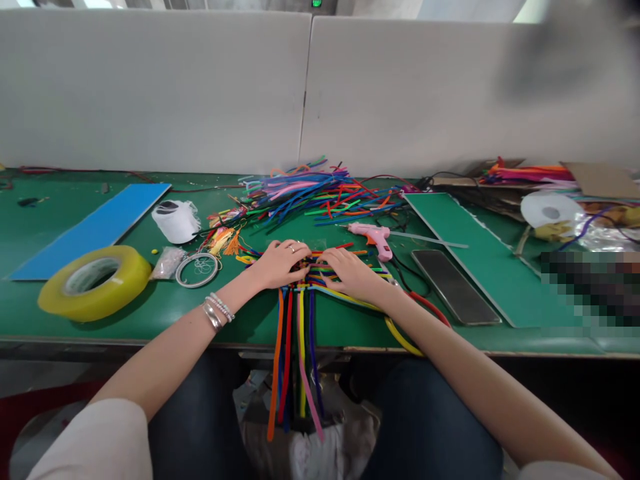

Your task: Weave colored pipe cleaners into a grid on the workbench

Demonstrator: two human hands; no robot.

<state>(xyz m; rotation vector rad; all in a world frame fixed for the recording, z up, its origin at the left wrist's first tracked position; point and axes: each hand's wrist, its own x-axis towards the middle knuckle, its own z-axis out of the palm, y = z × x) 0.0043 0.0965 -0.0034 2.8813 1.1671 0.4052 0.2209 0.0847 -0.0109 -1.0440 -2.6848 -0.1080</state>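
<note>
Left hand [279, 265], right hand [353, 275] open, flat on woven pipe cleaners [301, 347] overhanging green counter [333, 323]; pink glue gun [373, 239] just beyond.

left hand [280, 264] | right hand [353, 275] | both on crossed pipe cleaners [302, 353]

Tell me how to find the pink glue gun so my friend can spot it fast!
On the long green table, look just beyond the person's right hand. A pink hot glue gun lies there, between the colored pipe cleaners and a green board. It's the only pink tool, with a long thin stick reaching out from it.
</note>
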